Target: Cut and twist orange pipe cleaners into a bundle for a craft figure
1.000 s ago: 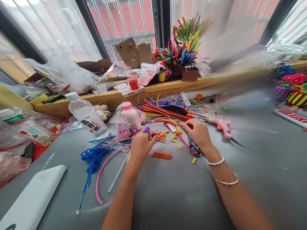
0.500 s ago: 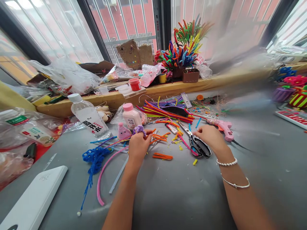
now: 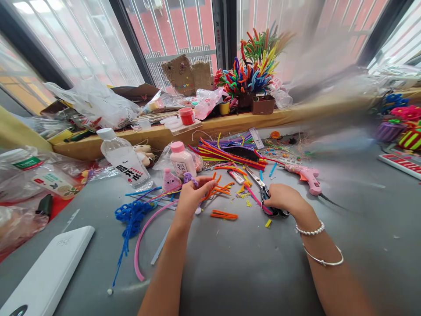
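My left hand (image 3: pixel 192 197) is closed around a small purple fuzzy piece (image 3: pixel 190 177), mostly hidden by the fingers. A small pale tip (image 3: pixel 198 211) shows below that hand, and orange pipe cleaners (image 3: pixel 222 189) lie just past its fingertips. My right hand (image 3: pixel 285 198) has its fingers closed over the black handles of the scissors (image 3: pixel 259 181), whose blades point away toward the back left. On the table between the hands lie a folded orange pipe cleaner bundle (image 3: pixel 224 214), a pink strip (image 3: pixel 255 195) and yellow scraps (image 3: pixel 268 223).
A pink glue gun (image 3: pixel 309 177) lies beyond my right hand. Colourful pipe cleaners (image 3: pixel 230 153) are heaped at the back. A pink-capped bottle (image 3: pixel 182 161), a water bottle (image 3: pixel 126 160), blue yarn (image 3: pixel 131 219) and a white power bank (image 3: pixel 49 270) stand or lie leftward.
My right hand has moved down and left onto the scissors' handles and closed on them. My left hand has turned slightly, keeping the purple piece.
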Demonstrator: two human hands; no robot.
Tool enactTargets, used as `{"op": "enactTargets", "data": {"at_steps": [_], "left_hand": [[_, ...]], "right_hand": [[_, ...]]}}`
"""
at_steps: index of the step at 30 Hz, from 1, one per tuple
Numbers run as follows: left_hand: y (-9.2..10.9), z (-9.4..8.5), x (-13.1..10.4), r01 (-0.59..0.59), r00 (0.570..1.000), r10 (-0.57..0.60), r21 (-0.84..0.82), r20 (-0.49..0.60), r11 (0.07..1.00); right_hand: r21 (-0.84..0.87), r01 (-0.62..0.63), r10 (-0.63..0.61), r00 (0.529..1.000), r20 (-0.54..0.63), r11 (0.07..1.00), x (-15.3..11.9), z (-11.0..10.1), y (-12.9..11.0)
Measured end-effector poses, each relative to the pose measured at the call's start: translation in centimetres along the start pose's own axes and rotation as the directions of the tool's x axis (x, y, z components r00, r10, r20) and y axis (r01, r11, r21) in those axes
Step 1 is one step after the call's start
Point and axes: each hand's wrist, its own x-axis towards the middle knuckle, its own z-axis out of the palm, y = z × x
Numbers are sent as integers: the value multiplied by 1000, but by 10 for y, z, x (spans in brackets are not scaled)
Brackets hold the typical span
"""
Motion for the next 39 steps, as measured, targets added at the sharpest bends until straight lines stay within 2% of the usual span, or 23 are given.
{"op": "enactTargets", "data": {"at_steps": [5, 11, 13, 16, 20, 24, 30, 36, 39], "left_hand": [[-2, -3, 3, 60, 998, -53, -168, 43, 984], [-2, -4, 4, 138, 989, -111, -319, 101, 938], [-2, -4, 3, 153, 986, -120, -353, 115, 923], [-2, -4, 4, 168, 984, -132, -355, 122, 919], [-2, -4, 4, 111, 994, -106, -291, 32, 950], [1, -3, 2, 39, 994, -60, -226, -90, 973], [0, -3, 2, -17, 992, -6, -176, -129, 984], [0, -1, 1, -21, 996, 8, -163, -84, 986], [-1, -1, 1, -33, 996, 20, -152, -84, 988]], "right_hand": [[50, -7, 6, 1000, 15, 999, 6, -1, 2], [210, 13, -26, 998, 62, 978, 10, -1, 25], [329, 26, -47, 997, 54, 944, 10, 1, 31], [565, 28, -51, 998, 24, 825, 9, 8, 36], [654, 37, -73, 997, 28, 756, 4, 15, 35], [690, 80, -115, 993, 5, 720, -7, 10, 32], [789, 108, -163, 987, -10, 605, -23, -1, 27], [885, 163, -358, 934, 5, 437, -30, 5, 9], [926, 183, -503, 864, 8, 329, -32, 9, 4]]}}
